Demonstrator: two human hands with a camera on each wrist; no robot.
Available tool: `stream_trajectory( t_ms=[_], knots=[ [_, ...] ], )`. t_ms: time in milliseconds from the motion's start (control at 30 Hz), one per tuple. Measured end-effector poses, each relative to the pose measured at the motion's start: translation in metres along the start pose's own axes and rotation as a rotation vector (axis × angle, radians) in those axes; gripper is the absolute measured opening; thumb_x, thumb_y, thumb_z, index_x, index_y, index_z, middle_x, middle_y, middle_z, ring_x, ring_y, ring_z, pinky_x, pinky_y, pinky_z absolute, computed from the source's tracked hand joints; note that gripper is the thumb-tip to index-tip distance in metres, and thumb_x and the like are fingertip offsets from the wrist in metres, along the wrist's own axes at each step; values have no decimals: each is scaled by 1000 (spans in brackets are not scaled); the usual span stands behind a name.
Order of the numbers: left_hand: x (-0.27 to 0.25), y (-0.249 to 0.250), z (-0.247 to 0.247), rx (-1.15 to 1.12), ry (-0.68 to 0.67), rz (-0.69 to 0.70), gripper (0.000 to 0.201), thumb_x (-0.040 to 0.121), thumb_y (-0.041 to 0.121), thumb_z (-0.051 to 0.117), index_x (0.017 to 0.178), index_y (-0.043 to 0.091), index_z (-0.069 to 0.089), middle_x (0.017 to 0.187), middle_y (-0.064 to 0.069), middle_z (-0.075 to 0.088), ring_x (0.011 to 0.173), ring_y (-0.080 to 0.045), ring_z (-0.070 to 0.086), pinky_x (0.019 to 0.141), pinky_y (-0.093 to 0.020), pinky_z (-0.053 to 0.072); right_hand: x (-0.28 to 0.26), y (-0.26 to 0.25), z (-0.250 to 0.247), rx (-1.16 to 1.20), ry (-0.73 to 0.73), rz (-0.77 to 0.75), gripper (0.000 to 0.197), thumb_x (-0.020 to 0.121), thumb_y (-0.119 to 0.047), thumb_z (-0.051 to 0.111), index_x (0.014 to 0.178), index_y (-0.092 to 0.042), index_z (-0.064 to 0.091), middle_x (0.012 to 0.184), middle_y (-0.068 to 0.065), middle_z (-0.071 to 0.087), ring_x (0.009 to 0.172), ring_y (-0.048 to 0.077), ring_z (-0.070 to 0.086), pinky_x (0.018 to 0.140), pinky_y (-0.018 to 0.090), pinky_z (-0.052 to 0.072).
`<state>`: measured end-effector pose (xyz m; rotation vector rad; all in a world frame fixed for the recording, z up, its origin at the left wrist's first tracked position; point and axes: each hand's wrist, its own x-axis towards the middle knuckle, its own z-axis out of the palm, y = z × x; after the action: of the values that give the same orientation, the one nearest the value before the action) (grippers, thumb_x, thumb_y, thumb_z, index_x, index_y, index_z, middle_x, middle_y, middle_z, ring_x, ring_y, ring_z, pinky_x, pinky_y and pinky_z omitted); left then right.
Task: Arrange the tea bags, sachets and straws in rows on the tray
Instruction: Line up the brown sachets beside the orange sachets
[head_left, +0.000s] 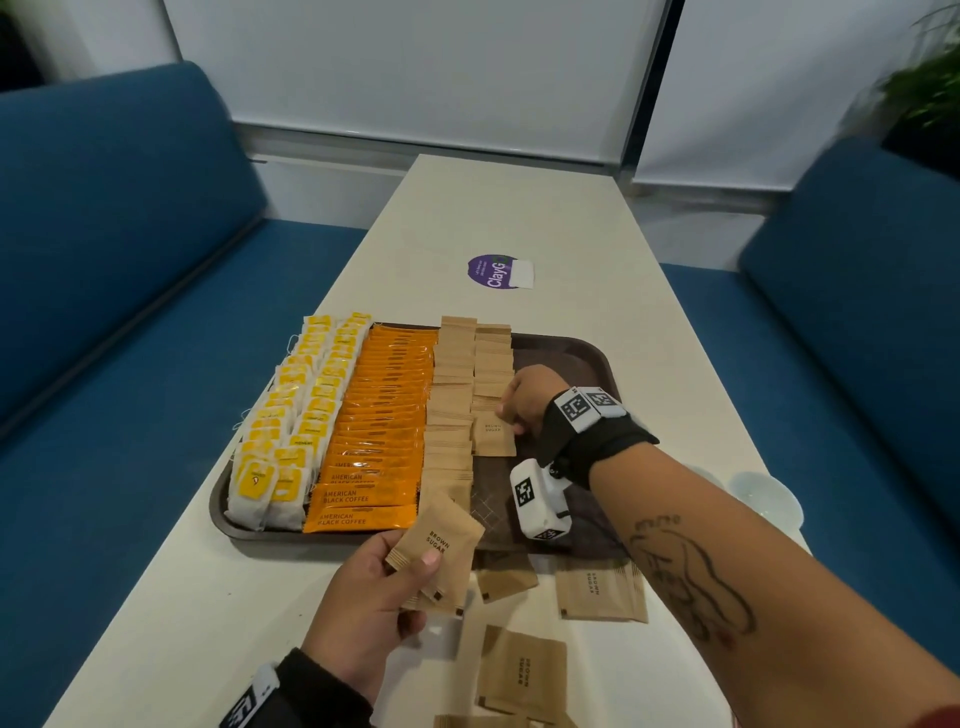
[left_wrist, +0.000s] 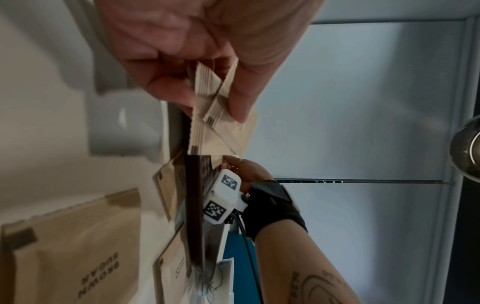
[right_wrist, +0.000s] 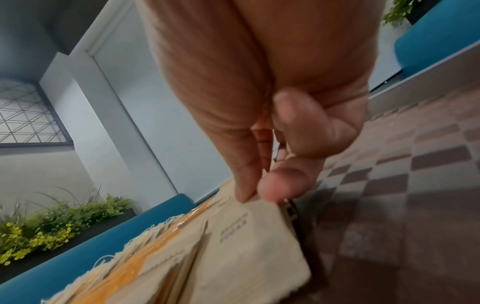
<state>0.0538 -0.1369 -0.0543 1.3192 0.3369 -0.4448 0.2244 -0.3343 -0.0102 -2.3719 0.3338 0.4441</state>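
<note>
A dark brown tray holds rows of yellow tea bags, orange coffee sachets and two rows of brown sugar sachets. My right hand pinches the front sachet of the shorter right-hand sugar row; the right wrist view shows thumb and finger on that sachet's top edge. My left hand holds a small fanned stack of brown sugar sachets over the tray's near edge, pinched between thumb and fingers.
Several loose brown sugar sachets lie on the white table near me. A purple round sticker sits beyond the tray. Blue benches flank the table. The tray's right part is bare checkered surface.
</note>
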Motion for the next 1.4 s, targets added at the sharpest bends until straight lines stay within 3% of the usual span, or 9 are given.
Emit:
stream_trajectory(
  t_ms=[200, 400, 567, 700, 800, 1000, 1200, 1300, 1400],
  knots=[
    [-6, 4, 6, 4, 2, 13, 19, 85, 9, 61, 103, 14, 58, 98, -11, 66, 80, -23, 54, 57, -30, 40, -31, -6, -18, 3, 63, -54, 9, 90, -19, 61, 91, -10, 61, 74, 2, 56, 66, 13, 55, 66, 26, 51],
    [-13, 11, 15, 15, -28, 56, 16, 86, 12, 60, 101, 16, 57, 93, -8, 68, 79, -22, 58, 57, -30, 40, -107, 5, -24, 134, -103, -146, 28, 84, -44, 65, 88, -17, 64, 80, -3, 64, 65, 8, 56, 56, 19, 43],
    [-18, 13, 23, 18, -37, 99, 18, 84, 9, 62, 99, 16, 56, 85, -6, 67, 71, -20, 57, 54, -27, 38, -146, 27, 4, 213, -311, -96, 20, 77, -35, 74, 83, -17, 67, 75, -3, 68, 63, 7, 57, 66, 22, 49],
    [-22, 11, 29, 36, -51, 107, 18, 84, 7, 61, 98, 17, 56, 82, -4, 68, 68, -18, 60, 50, -25, 38, -157, 37, 20, 454, -277, -132, 13, 82, -16, 72, 78, -15, 60, 78, 7, 66, 66, 14, 59, 53, 19, 49],
    [-23, 9, 30, 36, -60, 96, 17, 85, 6, 60, 98, 16, 56, 85, -6, 68, 70, -19, 59, 52, -26, 37, -156, 36, 15, 634, -236, -147, 12, 83, -11, 70, 79, -13, 58, 78, 6, 67, 67, 14, 63, 61, 24, 54],
    [-21, 8, 18, 41, -36, 71, 17, 88, 5, 57, 102, 14, 57, 98, -9, 69, 82, -24, 62, 57, -29, 41, -117, 21, -17, 395, 77, -149, 8, 88, -15, 65, 86, -15, 57, 76, 0, 65, 51, 6, 52, 45, 16, 40],
    [-17, 11, 10, -1, -18, 39, 15, 91, 5, 51, 101, 14, 57, 98, -13, 68, 85, -28, 60, 56, -29, 42, -65, 7, -18, 207, 0, -31, 18, 86, -1, 64, 78, -13, 54, 77, 7, 63, 53, 13, 53, 38, 18, 40],
    [-15, 12, 8, -25, -15, 27, 14, 91, 4, 51, 101, 12, 57, 95, -14, 68, 79, -26, 61, 55, -29, 41, -49, -3, -11, 108, -66, 0, 14, 84, 1, 65, 86, -10, 57, 82, 7, 62, 69, 18, 59, 61, 27, 56],
    [-13, 13, 6, -51, -17, 13, 14, 90, 2, 51, 101, 9, 57, 91, -14, 68, 75, -25, 61, 54, -30, 42, -36, -10, -4, 17, -101, 11, 16, 84, -2, 67, 93, -10, 57, 92, 11, 64, 80, 21, 61, 84, 37, 56]
  ],
)
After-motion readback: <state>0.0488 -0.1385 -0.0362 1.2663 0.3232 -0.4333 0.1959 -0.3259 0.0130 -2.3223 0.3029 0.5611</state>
